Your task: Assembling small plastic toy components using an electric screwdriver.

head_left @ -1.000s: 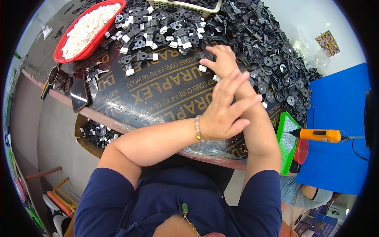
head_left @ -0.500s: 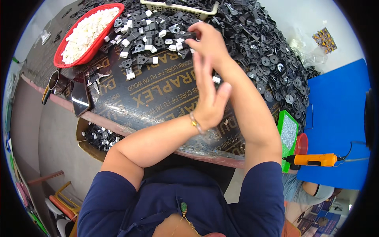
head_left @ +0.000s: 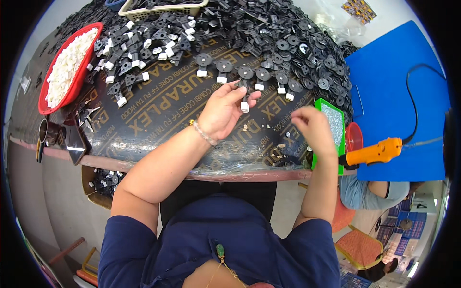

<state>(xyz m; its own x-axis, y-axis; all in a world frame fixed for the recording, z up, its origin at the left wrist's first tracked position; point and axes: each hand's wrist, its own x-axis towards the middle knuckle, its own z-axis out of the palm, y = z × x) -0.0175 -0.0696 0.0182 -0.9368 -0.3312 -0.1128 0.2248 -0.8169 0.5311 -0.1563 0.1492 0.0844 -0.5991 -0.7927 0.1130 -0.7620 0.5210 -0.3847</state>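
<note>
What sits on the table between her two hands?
Head view: only small scattered bits on dark printed board between left hand and right hand.

bare board [head_left: 158, 115] beside heaped black parts [head_left: 288, 29]

This is a small assembly workshop. A dark worktable [head_left: 158, 110] is heaped with black plastic parts [head_left: 297, 33], beside a red tray of white pieces [head_left: 67, 67] and an orange power tool [head_left: 374, 152].

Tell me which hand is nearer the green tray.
Right. The right hand hovers just beside the green tray, at its left edge. The left hand is farther left, holding a black part with a white cap.
</note>
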